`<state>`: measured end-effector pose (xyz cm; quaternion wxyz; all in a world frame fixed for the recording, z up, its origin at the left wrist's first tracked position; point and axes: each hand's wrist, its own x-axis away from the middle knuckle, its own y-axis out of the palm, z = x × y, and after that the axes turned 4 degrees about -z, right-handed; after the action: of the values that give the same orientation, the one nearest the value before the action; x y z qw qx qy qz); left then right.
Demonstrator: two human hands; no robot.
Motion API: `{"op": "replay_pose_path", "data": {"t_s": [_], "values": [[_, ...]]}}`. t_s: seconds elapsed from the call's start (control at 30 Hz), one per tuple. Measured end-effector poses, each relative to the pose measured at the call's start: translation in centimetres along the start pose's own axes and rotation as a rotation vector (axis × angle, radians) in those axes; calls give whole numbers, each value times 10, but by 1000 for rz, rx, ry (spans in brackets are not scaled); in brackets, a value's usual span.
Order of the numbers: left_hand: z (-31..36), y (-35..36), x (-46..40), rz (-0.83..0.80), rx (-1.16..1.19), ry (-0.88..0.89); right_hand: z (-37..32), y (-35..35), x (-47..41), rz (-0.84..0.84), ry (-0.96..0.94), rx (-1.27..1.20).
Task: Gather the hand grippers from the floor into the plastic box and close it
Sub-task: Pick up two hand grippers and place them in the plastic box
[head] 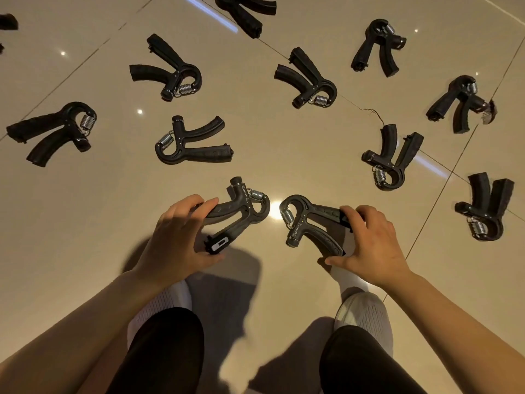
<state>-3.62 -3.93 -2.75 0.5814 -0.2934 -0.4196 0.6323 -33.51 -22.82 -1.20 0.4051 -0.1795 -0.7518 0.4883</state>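
Note:
Several black hand grippers with steel springs lie scattered on the glossy beige tile floor [270, 155]. My left hand [176, 237] grips the two handles of one hand gripper [241, 211] just above the floor. My right hand [372, 243] holds the handles of another hand gripper [306, 220], its spring end pointing left. Other hand grippers lie beyond, such as one [193, 143] ahead of my left hand and one [392, 160] to the right. The plastic box is not in view.
My knees in black trousers and white shoes [366, 314] are at the bottom of the view. More hand grippers lie at the far left [54, 132], top [247, 9] and right edge [485, 206]. A crack [375, 113] marks a tile joint.

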Motion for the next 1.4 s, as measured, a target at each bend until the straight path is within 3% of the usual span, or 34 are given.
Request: {"op": "replay_pose_path", "data": {"t_s": [0.13,0.27,0.47,0.63,0.77,1.07,1.23,1.4], "values": [[36,-16,-9,79,127,47,-11,-8,13,86,-7,-77],[56,-13,1,90,86,151,-30,-21,23,172,-8,-111],[71,2,44,35,127,39,-42,-27,69,223,28,-182],[107,-18,52,-34,-10,259,-42,-35,128,284,65,-223],[147,-58,72,-5,-97,331,-41,-67,200,353,98,-249],[309,-163,161,215,-75,528,-51,-136,406,731,143,-324],[374,-169,231,328,-36,642,-44,-132,518,866,210,-361],[427,-152,295,363,99,644,-26,-115,612,834,280,-247]]}}
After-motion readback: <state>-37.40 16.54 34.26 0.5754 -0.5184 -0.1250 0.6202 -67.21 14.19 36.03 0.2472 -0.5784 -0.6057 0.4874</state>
